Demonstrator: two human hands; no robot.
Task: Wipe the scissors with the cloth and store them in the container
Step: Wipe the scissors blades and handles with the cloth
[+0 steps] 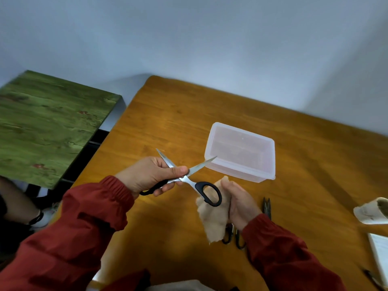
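Scissors (192, 181): blades apart, held above the table near the container (237, 171); left hand (147, 177) clamped round pivot and one handle.
Cloth (214, 219): bunched in right hand (241, 204) grip, beside the free handle.
Progress: wiping stage, judged; storing pending.

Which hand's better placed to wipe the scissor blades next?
Right, probably. The right hand holds the cloth just beside the scissors, while the left hand grips them near the pivot, blades spread open.
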